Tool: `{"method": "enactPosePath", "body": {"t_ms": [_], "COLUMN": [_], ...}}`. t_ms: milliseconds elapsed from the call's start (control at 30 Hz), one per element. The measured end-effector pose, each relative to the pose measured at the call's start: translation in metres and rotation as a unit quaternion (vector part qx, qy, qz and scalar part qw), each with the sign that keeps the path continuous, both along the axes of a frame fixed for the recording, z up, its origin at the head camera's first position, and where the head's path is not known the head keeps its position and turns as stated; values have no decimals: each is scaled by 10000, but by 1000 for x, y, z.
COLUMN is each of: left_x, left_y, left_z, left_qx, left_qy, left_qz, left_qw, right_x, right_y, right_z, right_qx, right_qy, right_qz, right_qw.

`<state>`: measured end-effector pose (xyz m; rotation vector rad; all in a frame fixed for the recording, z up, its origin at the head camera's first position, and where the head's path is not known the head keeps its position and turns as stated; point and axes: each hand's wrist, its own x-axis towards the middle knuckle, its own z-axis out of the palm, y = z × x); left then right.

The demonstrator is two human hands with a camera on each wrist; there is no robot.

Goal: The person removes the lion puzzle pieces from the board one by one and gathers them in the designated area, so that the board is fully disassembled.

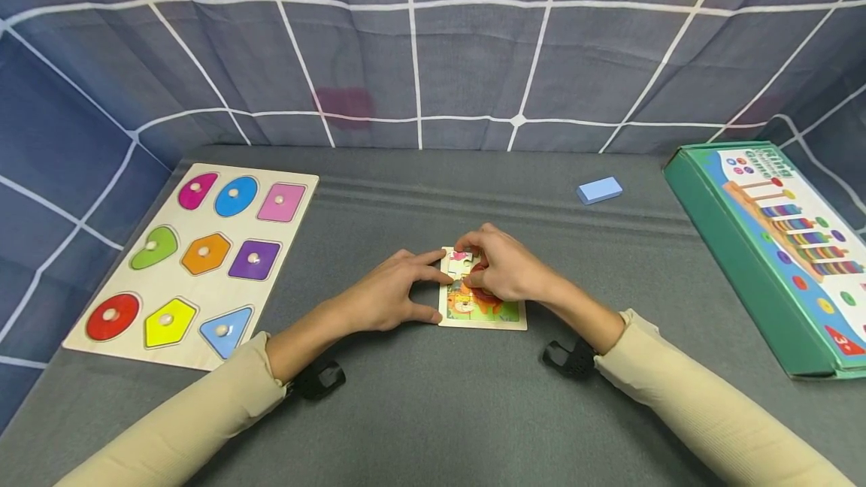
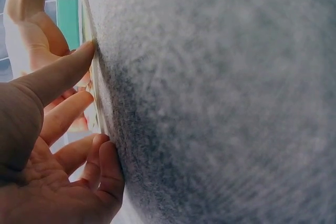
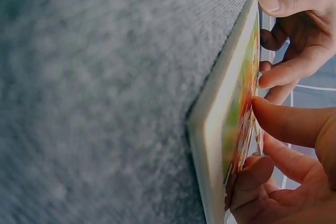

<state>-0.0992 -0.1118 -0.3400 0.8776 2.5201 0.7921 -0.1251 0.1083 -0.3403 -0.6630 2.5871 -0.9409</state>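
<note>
A small wooden jigsaw puzzle (image 1: 483, 324) with a lion picture on green lies flat in the middle of the table. My left hand (image 1: 387, 290) steadies it from the left, its spread fingers and thumb touching the frame's edge. Over the upper part of the picture, my right hand (image 1: 506, 267) pinches a small jigsaw piece (image 3: 258, 139) between thumb and fingers, low at the puzzle's surface. Those fingers hide much of the piece and the picture's upper right. Pale and pink pieces show at the upper left of the frame.
A wooden shape board (image 1: 287, 276) with coloured knobbed pieces lies at the left. At the back right is a blue block (image 1: 599, 190). A green box (image 1: 724, 269) with a printed lid stands far right. A gridded curtain (image 1: 460, 58) hangs behind the table.
</note>
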Motion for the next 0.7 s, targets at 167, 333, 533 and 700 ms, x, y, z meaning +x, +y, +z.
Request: {"method": "enactPosePath", "body": {"t_ms": [167,333,533,700], "left_x": [0,0,-1,-1], "left_y": [0,0,0,1], "left_z": [1,1,1,1], "left_qx": [-58,-78,-117,-121], "left_qy": [-42,-64,-71,-65], "left_qz": [-7,-11,-12,-7], "left_qw": [10000,9999,9999,9999], "right_x": [1,2,0,-1], "right_y": [-2,-3,-1,5], "right_z": [-1,1,1,2], "right_qx": [160,354,247,-61], "right_qy": [227,500,568,484], "right_qz": [14,101,147,172], "right_qw": [9996,9981,9980,9987]}}
